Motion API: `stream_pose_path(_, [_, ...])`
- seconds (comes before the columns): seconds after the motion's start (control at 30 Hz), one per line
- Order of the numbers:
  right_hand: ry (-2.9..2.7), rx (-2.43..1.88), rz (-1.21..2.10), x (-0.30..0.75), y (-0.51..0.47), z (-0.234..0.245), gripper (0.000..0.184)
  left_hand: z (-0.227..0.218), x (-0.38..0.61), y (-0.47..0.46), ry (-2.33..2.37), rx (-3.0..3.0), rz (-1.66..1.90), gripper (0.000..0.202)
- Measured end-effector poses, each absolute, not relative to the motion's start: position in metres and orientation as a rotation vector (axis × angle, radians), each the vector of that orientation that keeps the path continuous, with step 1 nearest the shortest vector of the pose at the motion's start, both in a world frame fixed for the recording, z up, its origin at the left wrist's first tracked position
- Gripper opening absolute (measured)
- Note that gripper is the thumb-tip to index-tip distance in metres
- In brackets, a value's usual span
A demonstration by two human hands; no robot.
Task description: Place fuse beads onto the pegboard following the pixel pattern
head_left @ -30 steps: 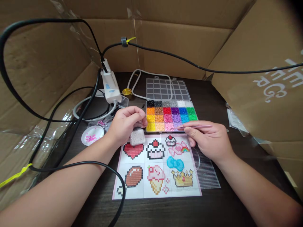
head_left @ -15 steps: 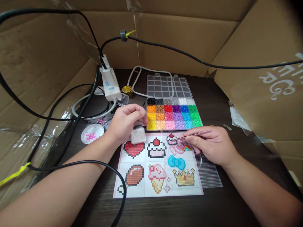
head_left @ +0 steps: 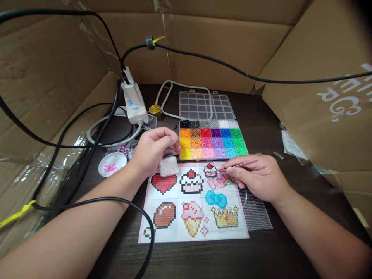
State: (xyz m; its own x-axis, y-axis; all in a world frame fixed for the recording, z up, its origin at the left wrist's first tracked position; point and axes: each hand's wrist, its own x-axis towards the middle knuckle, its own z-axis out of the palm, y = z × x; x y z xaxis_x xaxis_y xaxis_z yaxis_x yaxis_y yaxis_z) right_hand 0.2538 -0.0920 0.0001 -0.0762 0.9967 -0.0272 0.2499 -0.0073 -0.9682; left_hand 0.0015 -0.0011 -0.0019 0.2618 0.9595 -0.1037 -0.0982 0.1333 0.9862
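Note:
My right hand point(head_left: 258, 176) is closed on pink tweezers point(head_left: 242, 164), whose tip reaches the small cupcake bead figure point(head_left: 210, 170) on a clear pegboard point(head_left: 258, 213). Whether a bead sits in the tip is too small to tell. My left hand point(head_left: 158, 149) is closed at the raised clear lid of a small box of whitish beads point(head_left: 169, 166); its fingertips partly hide the lid. Under the pegboard's left part lies a pattern sheet point(head_left: 162, 239) with a heart, cupcake, drumstick, ice cream and crown. A blue bead bow point(head_left: 216, 199) lies over the sheet on the pegboard.
Behind the sheet stands a sorted bead case point(head_left: 213, 139), its clear lid point(head_left: 206, 105) folded back. A white dish point(head_left: 112, 164) of pink beads is at left. A power strip point(head_left: 134, 99) and black cables point(head_left: 149, 217) cross the left side; cardboard walls point(head_left: 215, 35) surround the table.
The tweezers' tip has shifted very slightly within the cupcake figure. Both hands keep their holds, and the whole view has moved a touch left.

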Motion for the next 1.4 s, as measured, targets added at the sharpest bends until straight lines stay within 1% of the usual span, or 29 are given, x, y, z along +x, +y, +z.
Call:
stream_pose_path(0.4, [-1.411,-1.337,1.154,0.257,-0.092,-0.003,0.015,-0.001,0.002,-0.001,0.968,1.136,1.000,0.007])
stream_pose_path(0.53, [-1.412,-1.337,1.029,0.256,-0.091,-0.002,0.014,-0.001,0.001,-0.001,0.968,1.133,0.996,0.008])
stream_pose_path(0.7, [-1.332,-1.415,0.753,0.246,-0.085,-0.002,0.013,-0.002,0.001,0.000,0.966,1.146,0.997,0.007])
stream_pose_path(0.77, [-1.314,-1.428,0.729,0.243,-0.083,-0.005,0.014,-0.002,0.002,0.000,0.973,1.154,1.002,0.007])
stream_pose_path(0.93, [-1.294,-1.439,0.795,0.242,-0.081,-0.013,0.017,-0.002,0.002,0.000,0.973,1.157,0.998,0.008])
stream_pose_path(1.4, [-1.296,-1.506,0.858,0.242,-0.080,-0.009,0.021,-0.002,0.002,0.000,0.971,1.166,0.994,0.008])
